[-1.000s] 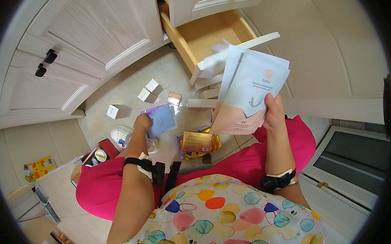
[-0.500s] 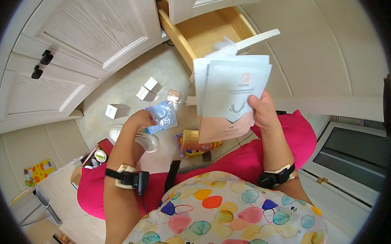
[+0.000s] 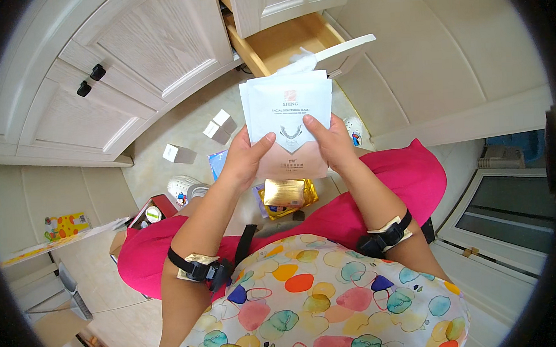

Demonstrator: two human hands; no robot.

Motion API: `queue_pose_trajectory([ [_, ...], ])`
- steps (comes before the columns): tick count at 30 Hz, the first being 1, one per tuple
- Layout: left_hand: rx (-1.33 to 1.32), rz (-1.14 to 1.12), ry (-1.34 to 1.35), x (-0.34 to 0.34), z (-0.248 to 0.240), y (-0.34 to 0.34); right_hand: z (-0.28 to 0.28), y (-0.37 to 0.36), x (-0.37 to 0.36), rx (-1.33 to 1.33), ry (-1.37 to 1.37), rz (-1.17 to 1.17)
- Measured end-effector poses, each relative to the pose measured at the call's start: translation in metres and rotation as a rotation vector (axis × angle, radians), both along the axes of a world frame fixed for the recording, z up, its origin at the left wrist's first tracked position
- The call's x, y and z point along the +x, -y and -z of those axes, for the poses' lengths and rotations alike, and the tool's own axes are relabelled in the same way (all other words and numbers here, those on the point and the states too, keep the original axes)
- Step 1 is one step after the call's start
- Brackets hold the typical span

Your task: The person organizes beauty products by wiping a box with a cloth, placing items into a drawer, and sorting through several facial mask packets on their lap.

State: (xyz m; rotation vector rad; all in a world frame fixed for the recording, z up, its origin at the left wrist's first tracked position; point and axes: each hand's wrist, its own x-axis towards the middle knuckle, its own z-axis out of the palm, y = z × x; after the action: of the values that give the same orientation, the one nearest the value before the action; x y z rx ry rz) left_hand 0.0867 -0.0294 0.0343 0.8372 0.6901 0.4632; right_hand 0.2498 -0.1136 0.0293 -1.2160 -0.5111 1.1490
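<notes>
Between my two hands is a small stack of face mask packets (image 3: pixel 290 136), white above and pale pink below, held upright in front of me. My left hand (image 3: pixel 247 155) grips the stack's left edge, thumb across the front. On the right edge my right hand (image 3: pixel 337 143) is closed the same way. Behind my left hand, a blue packet (image 3: pixel 217 164) lies partly hidden on the floor. Below the stack, a gold box (image 3: pixel 284 192) rests on several yellow and purple packets (image 3: pixel 310 197).
An open wooden drawer (image 3: pixel 291 42) stands ahead, a white plastic bag (image 3: pixel 301 62) at its front. Small white boxes (image 3: pixel 216 131) and another white box (image 3: pixel 176 154) are on the floor. At left are a red box (image 3: pixel 161 206) with items inside and white cabinet doors (image 3: pixel 154 42).
My left hand has left the blue packet on the floor and come up to the stack's left edge. My right hand has brought the stack left, toward the middle.
</notes>
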Motion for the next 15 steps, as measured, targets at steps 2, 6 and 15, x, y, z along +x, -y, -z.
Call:
queue_pose_trajectory([
  [2,0.006,-0.077,0.013,0.003,0.004,0.009,0.003,-0.001,-0.005,0.027,0.035,0.045],
  [6,0.119,-0.207,-0.020,0.004,0.011,0.020,0.005,0.000,-0.011,0.075,0.054,0.050],
  [15,-0.020,-0.076,-0.018,-0.005,0.009,0.017,-0.014,-0.003,0.002,0.262,-0.208,0.002],
])
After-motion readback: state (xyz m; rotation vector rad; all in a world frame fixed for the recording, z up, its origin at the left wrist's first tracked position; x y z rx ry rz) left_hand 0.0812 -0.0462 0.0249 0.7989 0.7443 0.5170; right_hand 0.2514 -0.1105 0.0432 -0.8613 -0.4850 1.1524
